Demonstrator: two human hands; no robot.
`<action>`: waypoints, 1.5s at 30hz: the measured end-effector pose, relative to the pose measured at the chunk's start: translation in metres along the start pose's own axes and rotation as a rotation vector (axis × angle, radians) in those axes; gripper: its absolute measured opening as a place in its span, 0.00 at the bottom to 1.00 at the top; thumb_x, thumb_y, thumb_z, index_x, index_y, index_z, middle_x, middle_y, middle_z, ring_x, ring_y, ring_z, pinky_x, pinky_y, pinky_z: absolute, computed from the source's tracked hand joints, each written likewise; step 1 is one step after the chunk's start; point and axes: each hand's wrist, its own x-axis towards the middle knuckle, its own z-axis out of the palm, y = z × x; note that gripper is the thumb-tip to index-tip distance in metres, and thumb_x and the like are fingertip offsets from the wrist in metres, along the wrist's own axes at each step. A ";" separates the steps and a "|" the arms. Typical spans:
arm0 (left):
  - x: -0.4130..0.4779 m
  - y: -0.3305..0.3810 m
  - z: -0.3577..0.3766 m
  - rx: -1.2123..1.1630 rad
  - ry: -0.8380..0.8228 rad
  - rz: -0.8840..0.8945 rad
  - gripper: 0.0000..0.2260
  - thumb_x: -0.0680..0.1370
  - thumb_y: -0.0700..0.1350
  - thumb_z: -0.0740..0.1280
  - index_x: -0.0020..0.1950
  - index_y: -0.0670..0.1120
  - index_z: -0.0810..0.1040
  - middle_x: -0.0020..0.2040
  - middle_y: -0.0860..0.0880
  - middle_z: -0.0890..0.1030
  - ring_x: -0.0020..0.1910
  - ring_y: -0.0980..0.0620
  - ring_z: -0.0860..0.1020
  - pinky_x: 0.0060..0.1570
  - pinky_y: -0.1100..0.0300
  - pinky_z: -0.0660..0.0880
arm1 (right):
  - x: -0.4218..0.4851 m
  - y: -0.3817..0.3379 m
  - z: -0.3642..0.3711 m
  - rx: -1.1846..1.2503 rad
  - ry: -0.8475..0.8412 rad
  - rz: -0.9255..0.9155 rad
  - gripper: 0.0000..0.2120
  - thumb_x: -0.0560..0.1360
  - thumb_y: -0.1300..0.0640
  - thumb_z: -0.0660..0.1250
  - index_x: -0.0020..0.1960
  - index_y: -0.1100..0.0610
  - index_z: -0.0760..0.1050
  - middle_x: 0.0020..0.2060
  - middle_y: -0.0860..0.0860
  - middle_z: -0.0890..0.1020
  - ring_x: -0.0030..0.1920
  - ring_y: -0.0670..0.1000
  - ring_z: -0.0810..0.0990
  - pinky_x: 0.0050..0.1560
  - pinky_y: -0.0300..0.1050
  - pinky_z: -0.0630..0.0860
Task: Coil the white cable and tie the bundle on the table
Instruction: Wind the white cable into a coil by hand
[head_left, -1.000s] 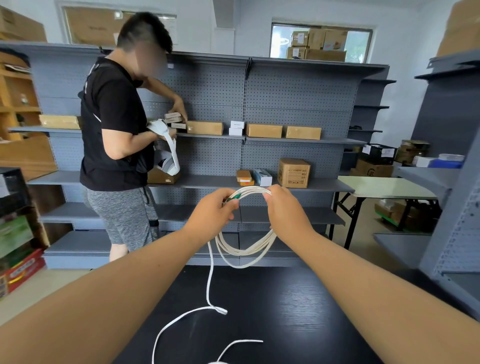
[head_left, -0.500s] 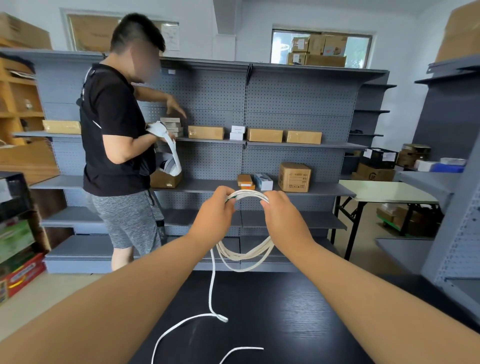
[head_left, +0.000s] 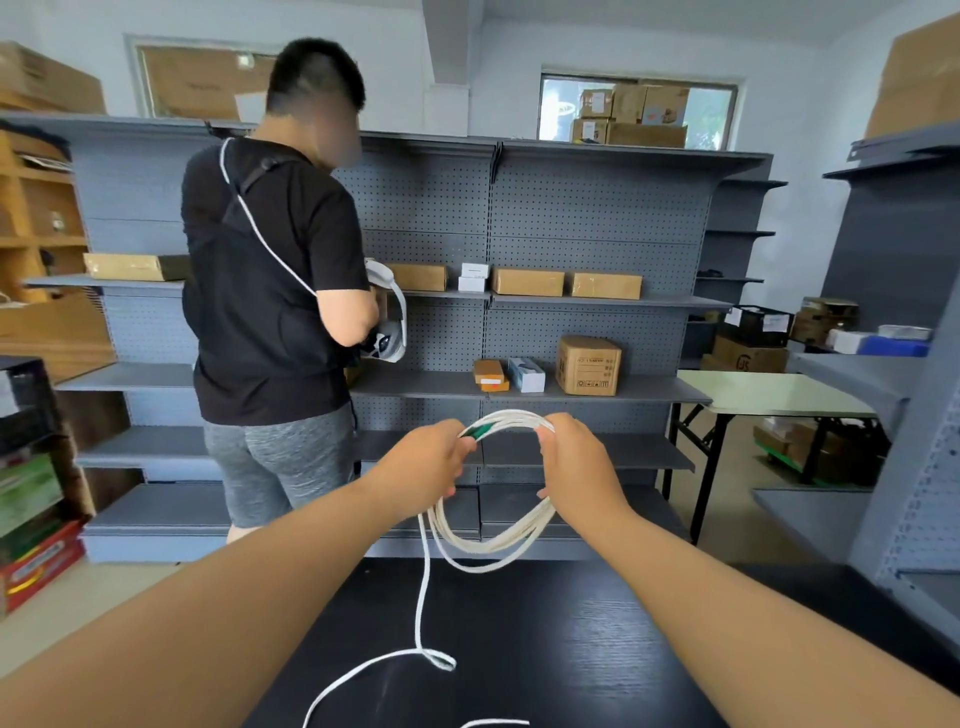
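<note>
The coiled cable (head_left: 493, 540) is gripped above the table (head_left: 545, 649) by the left hand (head_left: 423, 460) and right hand (head_left: 582, 462), its tail trailing near-left.

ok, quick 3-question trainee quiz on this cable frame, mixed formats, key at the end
1. True or false: the white cable coil rests flat on the black wooden table.
2. Which hands grip the coil's top? A) left hand only B) right hand only C) both
3. Fill in: a loose white tail drops from the coil onto the ____.

Key: 1 false, it is held above the table; 2 C; 3 table.
</note>
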 end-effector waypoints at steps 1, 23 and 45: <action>0.001 0.001 -0.001 0.115 0.030 0.024 0.11 0.82 0.44 0.54 0.52 0.37 0.70 0.36 0.47 0.73 0.34 0.49 0.71 0.31 0.61 0.71 | 0.001 -0.001 0.001 0.014 -0.019 -0.004 0.12 0.81 0.55 0.50 0.53 0.57 0.70 0.45 0.52 0.71 0.45 0.56 0.75 0.46 0.59 0.79; 0.002 -0.015 0.005 0.129 0.059 0.161 0.06 0.82 0.48 0.54 0.47 0.47 0.67 0.35 0.49 0.73 0.35 0.47 0.74 0.36 0.56 0.69 | 0.008 -0.011 0.004 -0.348 -0.084 -0.166 0.10 0.82 0.57 0.51 0.54 0.59 0.69 0.42 0.53 0.71 0.41 0.55 0.72 0.38 0.47 0.66; 0.012 0.001 -0.012 0.526 0.020 0.256 0.13 0.82 0.48 0.52 0.54 0.40 0.71 0.47 0.42 0.72 0.45 0.41 0.75 0.46 0.46 0.71 | 0.015 -0.012 -0.012 -0.450 -0.281 -0.314 0.16 0.81 0.50 0.52 0.66 0.56 0.63 0.56 0.55 0.77 0.50 0.56 0.76 0.44 0.50 0.71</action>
